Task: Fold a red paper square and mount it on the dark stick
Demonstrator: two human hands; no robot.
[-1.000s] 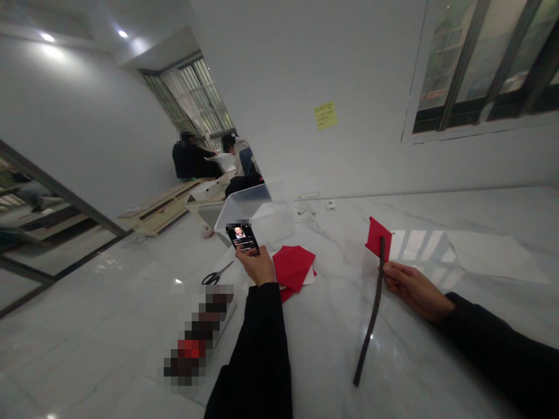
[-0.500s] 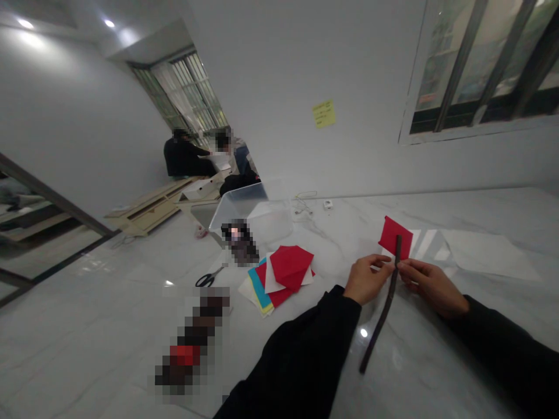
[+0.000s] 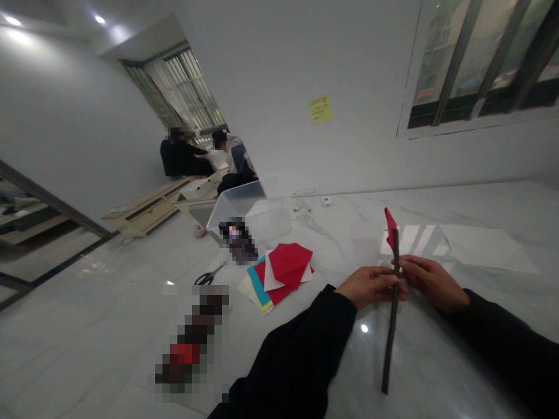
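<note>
Both my hands meet over the white marble floor at a long dark stick that has a red paper piece at its top end. My left hand pinches the stick from the left. My right hand closes on it from the right. The stick stands nearly upright, and the red paper is turned almost edge-on to me. A stack of coloured paper sheets, mostly red with blue, yellow and white, lies to the left of my hands.
Scissors lie left of the paper stack. A phone leans near a clear plastic box. A large white sheet lies at the right. Two people sit by the far window beside flat wooden boards.
One second ago my left hand held the phone; it set the phone down and came over to the stick. Since then the stick has swung upright and the red paper has turned edge-on.
</note>
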